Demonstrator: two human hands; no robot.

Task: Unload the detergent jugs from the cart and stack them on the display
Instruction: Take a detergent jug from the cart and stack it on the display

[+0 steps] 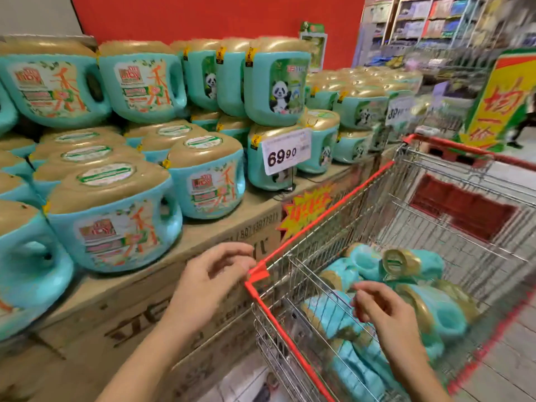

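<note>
Several teal detergent jugs with gold tops lie in the wire shopping cart at the right; one jug lies near the cart's right side. Stacked teal jugs fill the cardboard-box display at the left. My left hand hovers beside the cart's red front corner, fingers loosely curled, holding nothing. My right hand is over the jugs inside the cart, fingers loosely bent, holding nothing that I can see.
A white price tag reading 69.90 hangs on the stack. A yellow starburst sign is stuck on the box front. Red wall behind, store shelves and a yellow-red banner at the far right.
</note>
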